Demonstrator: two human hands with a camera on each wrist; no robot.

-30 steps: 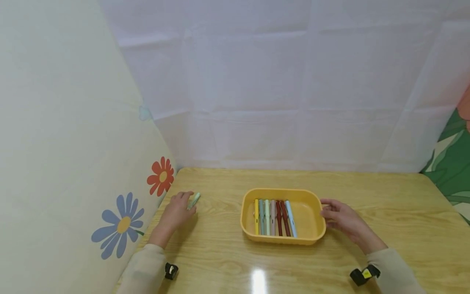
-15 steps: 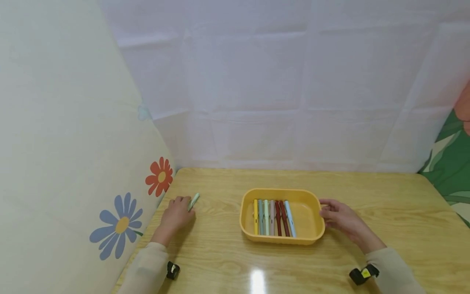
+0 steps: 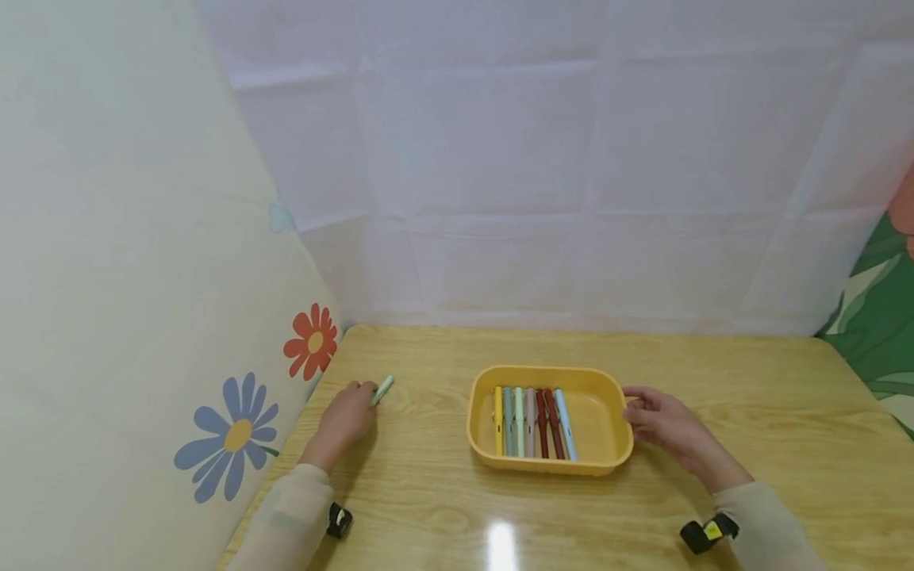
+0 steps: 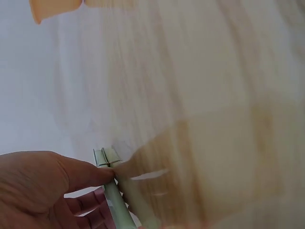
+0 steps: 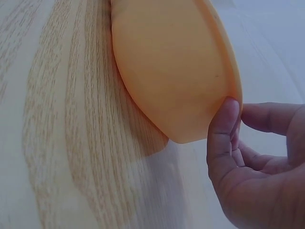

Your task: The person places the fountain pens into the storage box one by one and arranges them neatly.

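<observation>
My left hand (image 3: 347,415) is at the table's left side, pinching a light green pen (image 3: 383,388) between thumb and fingers. In the left wrist view the thumb presses on the pen (image 4: 113,195) just below its clip end, and the lower part runs out of frame. A yellow tray (image 3: 602,420) stands in the middle of the table. Inside it, several pens (image 3: 531,424) lie side by side: yellow, grey-blue, pale green, mauve, dark red and light blue. At the tray's right end my right hand (image 3: 667,428) holds the rim with thumb and fingertips.
The wooden table (image 3: 428,507) meets a white cloth backdrop (image 3: 485,198) at the back. A pale wall panel (image 3: 128,238) with painted flowers borders the left side. Black wrist straps (image 3: 339,520) sit at both sleeves.
My left hand's fingers have drawn in from above the pen to grip it, and the pen has shifted slightly. My right hand stays at the tray.
</observation>
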